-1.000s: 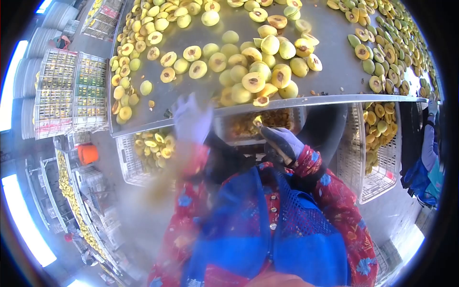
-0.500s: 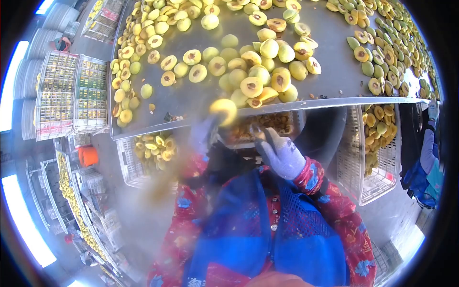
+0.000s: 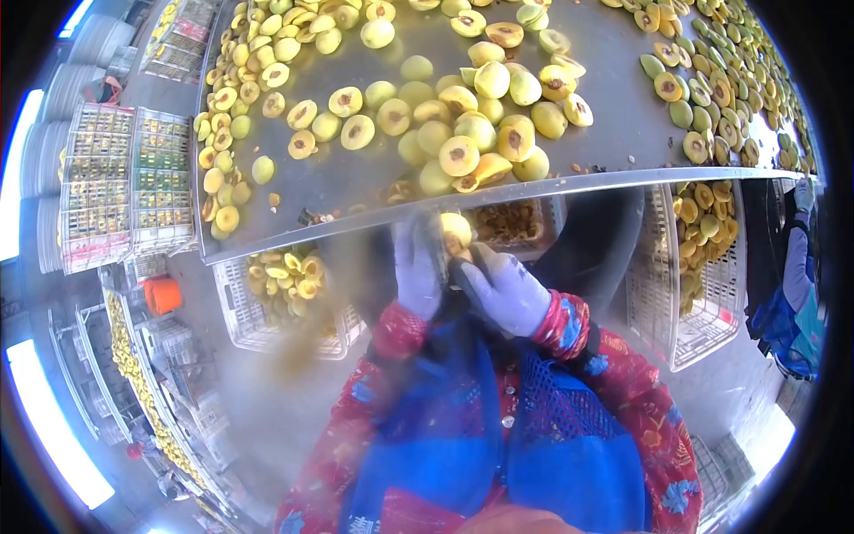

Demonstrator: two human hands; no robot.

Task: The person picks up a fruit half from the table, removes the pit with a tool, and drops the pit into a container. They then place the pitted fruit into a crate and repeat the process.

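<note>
Before the person, halved round yellow fruits (image 3: pixel 458 156) lie across the flat grey metal worktop (image 3: pixel 329 182). Below its near edge stand a rectangular white plastic crate (image 3: pixel 233 307) left, another crate (image 3: pixel 654 303) right, a pale rectangular bin (image 3: pixel 549 222) between. Further left, an orange bucket (image 3: pixel 162 295) sits near stacked white openwork crates (image 3: pixel 98 196).

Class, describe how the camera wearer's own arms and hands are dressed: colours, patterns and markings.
The left hand and right hand wear pale lavender gloves, with dark areas around the right fingers. Both sleeves are long and red, printed with flowers, some bright blue. The left sleeve looks hazier, so its finer pattern is unclear.
</note>
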